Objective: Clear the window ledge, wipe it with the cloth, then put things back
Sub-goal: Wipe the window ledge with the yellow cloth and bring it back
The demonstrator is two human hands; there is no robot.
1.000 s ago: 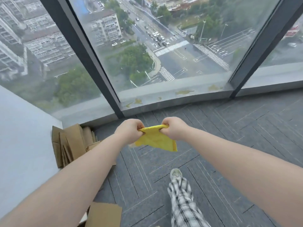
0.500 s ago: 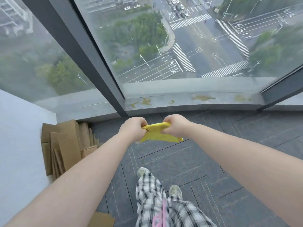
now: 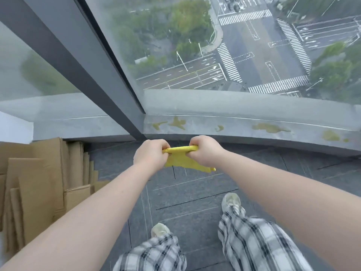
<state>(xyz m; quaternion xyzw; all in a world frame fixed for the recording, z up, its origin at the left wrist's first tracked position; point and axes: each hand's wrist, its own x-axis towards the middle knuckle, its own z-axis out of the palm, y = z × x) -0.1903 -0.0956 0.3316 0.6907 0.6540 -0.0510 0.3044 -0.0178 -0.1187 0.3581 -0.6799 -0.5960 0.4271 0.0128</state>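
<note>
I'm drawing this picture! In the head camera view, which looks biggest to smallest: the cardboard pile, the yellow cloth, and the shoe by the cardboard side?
1. Cardboard pile, by far the largest.
2. Yellow cloth.
3. Shoe: looks slightly smaller than the cloth, though trousers hide part of it, so that's unsure.

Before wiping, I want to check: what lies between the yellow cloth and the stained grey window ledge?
Nothing. In the head view only bare dark floor separates the yellow cloth, held by both hands, from the stained grey window ledge.
</note>
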